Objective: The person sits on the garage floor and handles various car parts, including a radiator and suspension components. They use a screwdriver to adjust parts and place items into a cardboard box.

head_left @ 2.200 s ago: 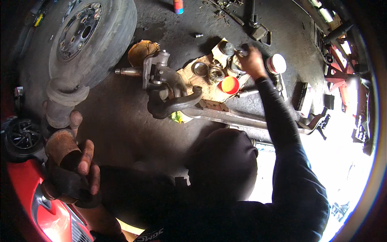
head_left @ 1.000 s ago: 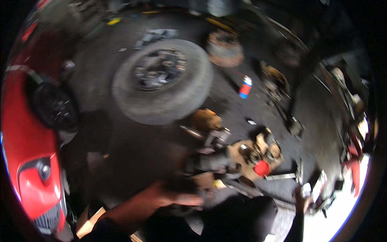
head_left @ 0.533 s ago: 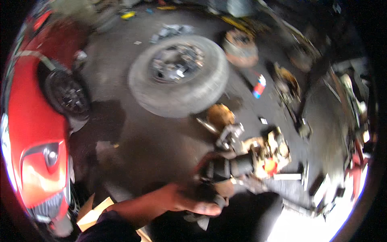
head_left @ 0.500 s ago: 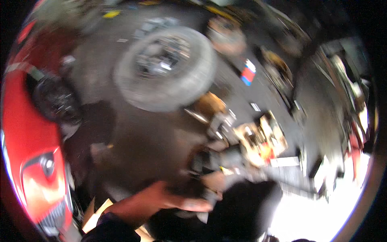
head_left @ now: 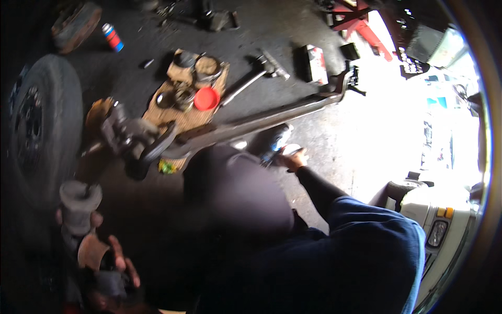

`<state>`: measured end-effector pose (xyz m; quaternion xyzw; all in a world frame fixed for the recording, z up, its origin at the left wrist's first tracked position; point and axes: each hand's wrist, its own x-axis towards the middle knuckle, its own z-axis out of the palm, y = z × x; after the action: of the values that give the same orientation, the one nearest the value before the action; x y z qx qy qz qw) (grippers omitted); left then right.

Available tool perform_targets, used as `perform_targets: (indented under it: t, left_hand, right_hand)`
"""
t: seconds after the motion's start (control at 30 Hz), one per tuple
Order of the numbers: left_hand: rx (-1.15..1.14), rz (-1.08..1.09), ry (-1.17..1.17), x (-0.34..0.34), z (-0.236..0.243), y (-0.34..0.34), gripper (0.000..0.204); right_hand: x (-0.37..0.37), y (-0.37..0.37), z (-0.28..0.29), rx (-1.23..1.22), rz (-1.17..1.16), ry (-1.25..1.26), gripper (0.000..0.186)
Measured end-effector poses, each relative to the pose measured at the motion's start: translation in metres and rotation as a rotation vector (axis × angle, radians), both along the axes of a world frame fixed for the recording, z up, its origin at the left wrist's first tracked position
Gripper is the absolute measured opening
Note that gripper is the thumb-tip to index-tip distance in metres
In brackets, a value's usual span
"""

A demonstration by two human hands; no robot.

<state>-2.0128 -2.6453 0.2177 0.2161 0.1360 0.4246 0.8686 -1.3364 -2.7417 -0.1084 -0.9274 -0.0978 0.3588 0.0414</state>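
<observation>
Left hand (head_left: 119, 256) curls round metal part (head_left: 78, 213), palm lost in shadow. Right hand (head_left: 296, 160) meets white item (head_left: 291, 149), partly hidden; cannot tell grip.

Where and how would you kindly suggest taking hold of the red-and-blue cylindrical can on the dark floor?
Probably around the middle of the can, coming from its right: its straight, round body looks upright, and a larger, rusty, drum-shaped part sits to its left.
</observation>
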Motion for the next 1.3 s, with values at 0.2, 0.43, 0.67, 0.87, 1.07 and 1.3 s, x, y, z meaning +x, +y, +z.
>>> perform_targets:
  t: [0.2,0.43,0.67,0.87,1.07,1.3]
  left_hand:
    - [-0.017,-0.013,0.014,0.04,0.006,0.055,0.085]
    - [-0.014,-0.102,-0.005,0.063,0.025,0.098,0.059]
    - [0.055,-0.078,0.119,0.06,0.02,0.115,0.061]
    - [0.022,0.003,0.132,0.038,0.015,0.088,0.065]
    - [-0.009,0.076,0.188,0.04,0.02,0.05,0.065]
    - [-0.028,0.145,0.229,0.045,0.03,0.039,0.066]
  right_hand:
    - [-0.014,0.021,0.024,-0.246,0.116,-0.106,0.149]
    - [-0.02,0.053,0.09,-0.214,0.059,-0.012,0.155]
    - [0.006,0.067,0.123,-0.114,0.051,-0.166,0.137]
    - [0.05,0.151,0.146,0.347,0.296,-0.648,0.137]
    - [0.011,0.279,0.114,0.398,0.645,-0.521,0.135]
    - [0.005,0.289,0.079,-0.017,0.678,-0.326,0.139]
